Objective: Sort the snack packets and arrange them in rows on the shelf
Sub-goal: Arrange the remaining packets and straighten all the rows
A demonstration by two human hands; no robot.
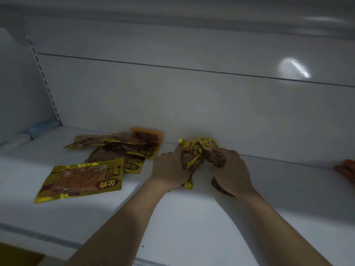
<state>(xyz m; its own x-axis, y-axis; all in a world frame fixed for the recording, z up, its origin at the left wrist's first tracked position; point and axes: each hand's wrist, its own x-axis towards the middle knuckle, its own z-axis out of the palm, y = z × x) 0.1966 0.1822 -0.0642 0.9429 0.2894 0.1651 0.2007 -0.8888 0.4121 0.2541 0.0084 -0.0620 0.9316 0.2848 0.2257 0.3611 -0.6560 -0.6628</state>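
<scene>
Nearest the camera lies the white shelf (201,231), and two bare forearms (119,231) reach over it from below. On the left, toward the front, a single snack packet (80,181) lies flat on its own, gold-edged with a reddish-orange picture, its printing upside down to the camera. Further in, at the middle of the shelf, the left hand (170,170) and right hand (230,169) meet around a small bunch of packets (194,156). The left hand's fingers are curled over the bunch's left side and the right hand's fingers are closed on its right side, so both grip it; gold corners stick out above the knuckles and below the left palm. Whether the bunch rests on the shelf or is lifted just clear cannot be told. Left of the hands, a loose heap of packets (123,148) lies overlapping at mixed angles, just beyond the single one. An orange packet (147,133) sits at the heap's far end, against the back panel (192,104). At the right edge another hand (346,169) rests on the shelf, well apart from the bunch. At the far left, some pale blue items (43,129) lie blurred beside a slotted upright (45,81). A bright light patch (294,68) shines high on the back panel
</scene>
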